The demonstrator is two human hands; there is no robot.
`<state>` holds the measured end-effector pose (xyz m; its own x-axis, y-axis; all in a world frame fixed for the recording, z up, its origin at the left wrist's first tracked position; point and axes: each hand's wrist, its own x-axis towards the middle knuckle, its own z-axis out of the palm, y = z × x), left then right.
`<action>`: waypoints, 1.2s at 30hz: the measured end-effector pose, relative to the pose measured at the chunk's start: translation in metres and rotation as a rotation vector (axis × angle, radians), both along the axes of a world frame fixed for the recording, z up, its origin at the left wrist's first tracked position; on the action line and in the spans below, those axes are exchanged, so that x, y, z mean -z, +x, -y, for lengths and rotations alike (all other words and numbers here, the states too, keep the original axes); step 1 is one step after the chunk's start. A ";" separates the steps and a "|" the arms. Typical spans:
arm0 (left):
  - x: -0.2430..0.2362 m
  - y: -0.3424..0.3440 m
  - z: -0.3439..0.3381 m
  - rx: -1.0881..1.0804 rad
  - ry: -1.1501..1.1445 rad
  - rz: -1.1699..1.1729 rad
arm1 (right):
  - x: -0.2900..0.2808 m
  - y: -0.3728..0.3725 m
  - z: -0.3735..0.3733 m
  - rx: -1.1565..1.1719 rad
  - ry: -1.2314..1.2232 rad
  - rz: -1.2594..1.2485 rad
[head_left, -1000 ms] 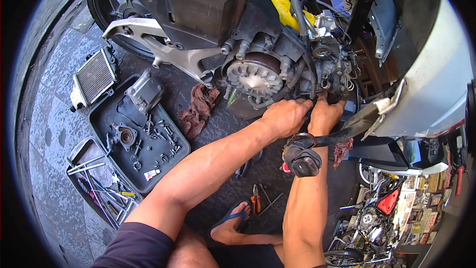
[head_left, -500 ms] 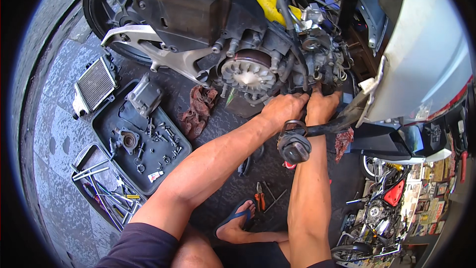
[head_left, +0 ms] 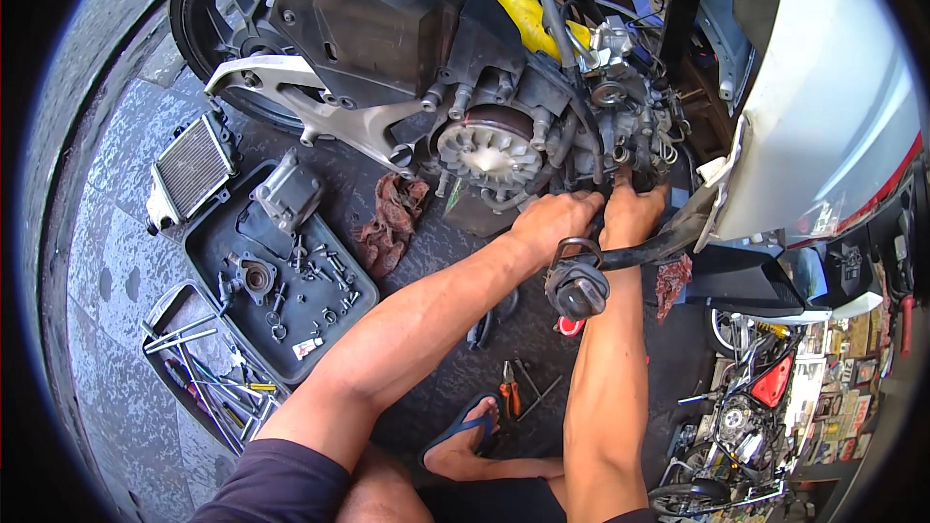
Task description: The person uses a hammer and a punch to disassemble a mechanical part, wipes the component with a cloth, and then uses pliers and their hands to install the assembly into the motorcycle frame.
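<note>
Both hands work low on the front side of a scooter engine (head_left: 635,121), to the right of its pale finned fan (head_left: 489,153). My left hand (head_left: 554,221) is closed, knuckles up, its fingers curled in under the engine's lower edge. Just beside it, my right hand (head_left: 632,215) reaches up to the engine with bent, closed fingers. What either hand grips is hidden by the fingers and the engine. A dark tube ending in a black cap (head_left: 578,291) crosses over my right forearm.
Left on the floor are a radiator (head_left: 197,165), a parts tray (head_left: 334,344) with bolts and a metal housing, and a tool tray (head_left: 160,315). A reddish rag (head_left: 392,223) and orange-handled pliers (head_left: 510,392) lie nearer. White bodywork (head_left: 823,87) overhangs at right; another motorcycle (head_left: 736,416) stands beyond.
The whole view has shifted slightly. Both hands stay at the same part of the engine, with only slight changes in their pose.
</note>
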<state>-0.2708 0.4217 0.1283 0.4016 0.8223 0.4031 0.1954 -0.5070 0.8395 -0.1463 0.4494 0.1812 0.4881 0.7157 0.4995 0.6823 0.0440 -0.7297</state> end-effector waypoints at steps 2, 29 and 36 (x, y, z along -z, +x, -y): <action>-0.005 -0.003 -0.003 -0.004 0.002 0.012 | -0.003 -0.001 -0.001 -0.062 0.006 -0.057; -0.004 0.012 0.000 -0.123 -0.081 -0.037 | -0.006 -0.012 0.006 -0.030 -0.015 -0.033; -0.011 0.005 0.005 -0.096 -0.076 -0.052 | 0.016 -0.003 0.015 0.132 -0.046 -0.197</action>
